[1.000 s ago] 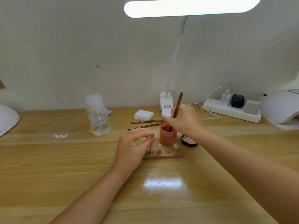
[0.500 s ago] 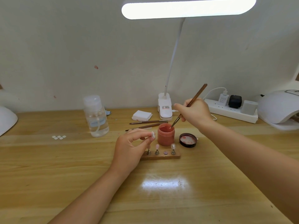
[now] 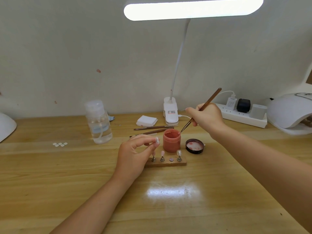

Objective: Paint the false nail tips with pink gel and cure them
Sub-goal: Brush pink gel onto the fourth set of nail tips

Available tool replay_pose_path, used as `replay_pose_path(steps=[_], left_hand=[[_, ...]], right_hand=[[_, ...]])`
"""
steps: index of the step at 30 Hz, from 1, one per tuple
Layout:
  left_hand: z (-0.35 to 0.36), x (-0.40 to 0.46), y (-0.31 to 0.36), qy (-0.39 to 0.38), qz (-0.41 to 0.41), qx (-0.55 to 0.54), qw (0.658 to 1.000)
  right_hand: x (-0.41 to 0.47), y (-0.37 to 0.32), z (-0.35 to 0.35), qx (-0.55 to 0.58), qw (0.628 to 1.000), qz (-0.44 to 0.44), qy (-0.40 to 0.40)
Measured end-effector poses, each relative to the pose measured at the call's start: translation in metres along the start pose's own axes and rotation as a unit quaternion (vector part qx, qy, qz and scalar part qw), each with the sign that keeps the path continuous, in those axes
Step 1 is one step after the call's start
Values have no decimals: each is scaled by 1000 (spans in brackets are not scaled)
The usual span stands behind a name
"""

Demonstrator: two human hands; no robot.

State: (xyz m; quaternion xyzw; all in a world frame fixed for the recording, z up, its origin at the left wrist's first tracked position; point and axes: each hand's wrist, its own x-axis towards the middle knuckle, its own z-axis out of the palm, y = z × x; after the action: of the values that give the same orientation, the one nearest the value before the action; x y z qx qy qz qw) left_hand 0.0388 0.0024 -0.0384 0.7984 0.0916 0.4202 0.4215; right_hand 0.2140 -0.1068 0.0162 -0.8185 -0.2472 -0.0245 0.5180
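Head view: left hand (image 3: 135, 154) pinches a nail tip (image 3: 157, 140) on its stand just before the rack (image 3: 166, 162); right hand (image 3: 205, 116) grips the brush (image 3: 200, 110), bristles at the pink jar (image 3: 171, 140) rim. Best wipe excess on that rim, then cross the short gap low. Room is tight: lid (image 3: 194, 146) right, spare brushes (image 3: 152, 130) behind.
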Motion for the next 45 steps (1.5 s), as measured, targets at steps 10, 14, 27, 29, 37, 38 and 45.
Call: replay_pose_path(steps=[10,14,27,29,37,38,45], left_hand=[[0,0,0,6,-7,2,1000],[0,0,1,4,-9,2,1000],[0,1,1,-4,-15,1,1000],[0,1,0,-5,-15,2,1000],[2,1,-1,-2,-23,-2,1000],[2,1,-1,-2,-25,-5,1000],[2,0,-1,-4,-28,-5,1000]], right_hand=[[-2,0,1,59,997,34,28],[-4,2,6,50,998,37,20],[-15,9,-9,142,989,29,32],[-29,5,-5,178,984,0,32],[-91,9,25,129,944,-300,38],[-94,11,27,107,940,-321,45],[-98,16,31,77,926,-364,66]])
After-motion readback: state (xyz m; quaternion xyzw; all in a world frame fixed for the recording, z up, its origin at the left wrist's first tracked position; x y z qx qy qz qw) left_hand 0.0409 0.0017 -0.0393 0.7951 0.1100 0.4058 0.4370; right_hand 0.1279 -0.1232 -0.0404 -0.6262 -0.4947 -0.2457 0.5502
